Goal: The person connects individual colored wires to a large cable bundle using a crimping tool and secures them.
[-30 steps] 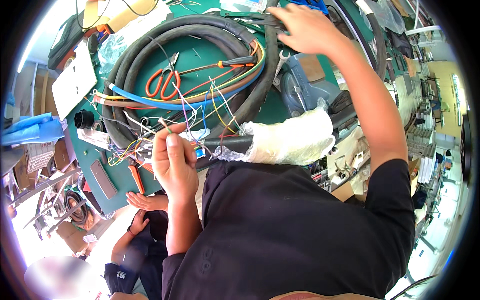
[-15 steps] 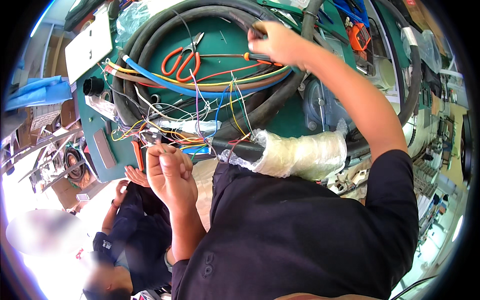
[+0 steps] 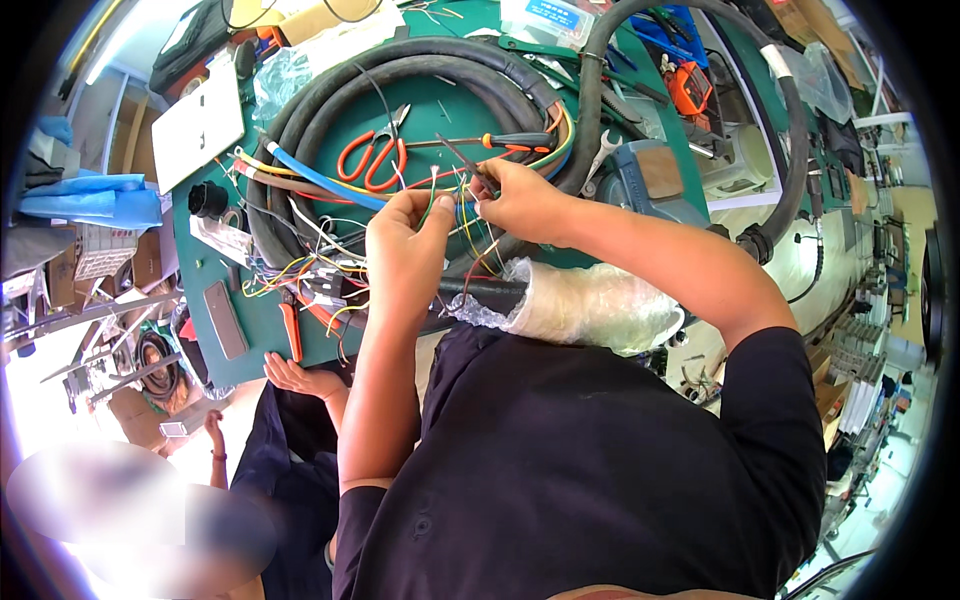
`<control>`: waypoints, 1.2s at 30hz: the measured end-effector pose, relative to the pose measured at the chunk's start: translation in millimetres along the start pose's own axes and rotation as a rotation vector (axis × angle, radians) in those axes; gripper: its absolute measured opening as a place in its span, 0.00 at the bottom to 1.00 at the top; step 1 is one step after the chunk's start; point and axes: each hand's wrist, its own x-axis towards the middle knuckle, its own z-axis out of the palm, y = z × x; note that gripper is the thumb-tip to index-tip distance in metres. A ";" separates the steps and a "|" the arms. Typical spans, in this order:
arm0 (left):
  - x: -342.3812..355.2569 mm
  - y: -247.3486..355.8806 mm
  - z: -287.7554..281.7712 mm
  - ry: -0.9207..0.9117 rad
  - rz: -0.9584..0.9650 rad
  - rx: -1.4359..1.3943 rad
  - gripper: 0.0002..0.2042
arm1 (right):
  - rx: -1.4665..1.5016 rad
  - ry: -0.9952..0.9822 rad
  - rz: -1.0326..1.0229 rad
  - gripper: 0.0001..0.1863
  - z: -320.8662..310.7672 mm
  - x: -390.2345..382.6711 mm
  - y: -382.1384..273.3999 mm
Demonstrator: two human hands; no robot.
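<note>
Above the bundle of thin coloured wires [image 3: 465,215], both my hands work close together. My left hand [image 3: 408,235] is closed, thumb and finger pinching a thin wire with a green stretch and a pale tip. Beside it, to the right, my right hand [image 3: 525,205] closes round a slim dark tool [image 3: 460,155] whose narrow end points up and left; its exact kind is unclear. Just below lies a thick black cable end [image 3: 490,293] in bubble wrap [image 3: 590,308]. Red-handled scissors [image 3: 372,160] and a screwdriver [image 3: 515,142] rest within the coiled black cable [image 3: 290,110].
On the green table [image 3: 205,270] are a phone [image 3: 225,320], orange-handled pliers [image 3: 290,328] and a white board [image 3: 198,135]. A grey-blue device [image 3: 640,190] and a wrench [image 3: 602,158] lie right. Another person's hand [image 3: 300,378] touches the near left edge.
My right hand has come down and left from the far cable coil with the dark tool. My left hand has moved up and right to the wires. The other person has shifted.
</note>
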 end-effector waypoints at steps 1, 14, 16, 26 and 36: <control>3.2 -4.7 2.5 0.001 -0.008 -0.008 0.10 | -0.016 0.030 0.020 0.12 2.7 -3.6 -3.1; 16.2 -26.0 -4.1 -0.021 -0.013 0.096 0.14 | -0.007 0.057 0.068 0.11 15.7 2.1 4.1; 21.1 -37.7 -1.9 -0.005 0.054 0.141 0.15 | 0.019 0.028 0.082 0.11 15.8 2.7 5.5; 34.7 -48.5 1.0 -0.039 -0.025 0.316 0.15 | 0.140 -0.038 0.140 0.13 12.6 -6.3 -10.9; 19.7 -19.8 -4.1 -0.280 -0.139 -0.484 0.07 | -0.247 0.253 -0.329 0.21 -49.4 -46.4 -41.6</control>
